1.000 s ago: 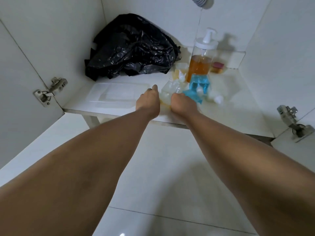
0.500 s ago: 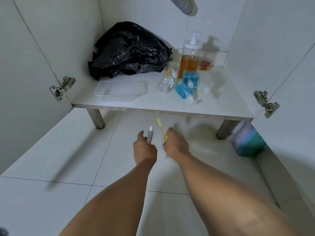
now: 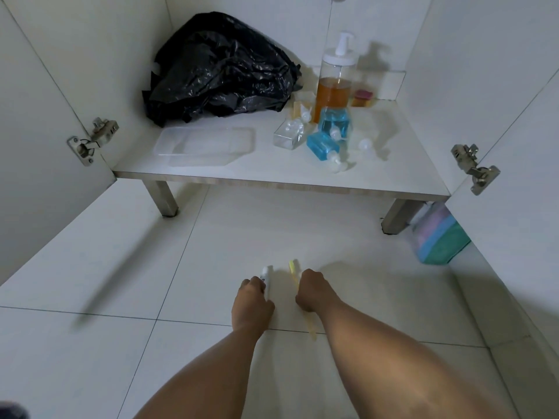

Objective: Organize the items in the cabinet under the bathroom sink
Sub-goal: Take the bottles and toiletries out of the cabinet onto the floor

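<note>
A: Which step does this look like?

B: Pulling small things out for sorting, I'd judge. Both hands are low over the tiled floor [image 3: 211, 237], in front of the cabinet shelf [image 3: 272, 179] and well apart from what stands on it.

A: What do they hold?

B: The left hand [image 3: 252, 300] is curled round a white tube [image 3: 267, 278]. The right hand [image 3: 314, 293] is closed in a fist round a yellow toothbrush [image 3: 292, 267], with the shaft sticking out at both ends.

A: How do those two lie?

B: Both have the long axis running away from the person towards the cabinet. The tube's rounded end points at the shelf. The toothbrush leans a little left at its far end, and its near end reaches back beside the right wrist. I cannot tell whether either touches the tiles.

A: And the next move?

B: Probably setting both down side by side, or carrying them to the clear tray [image 3: 205, 143] on the shelf. That reach needs to stay left of the blue bottles [image 3: 320, 143] and the pump bottle [image 3: 335, 80]. Several of the small bottles lie tipped over, so a knock could send them rolling. The black bag [image 3: 220, 71] fills the back left corner.
</note>
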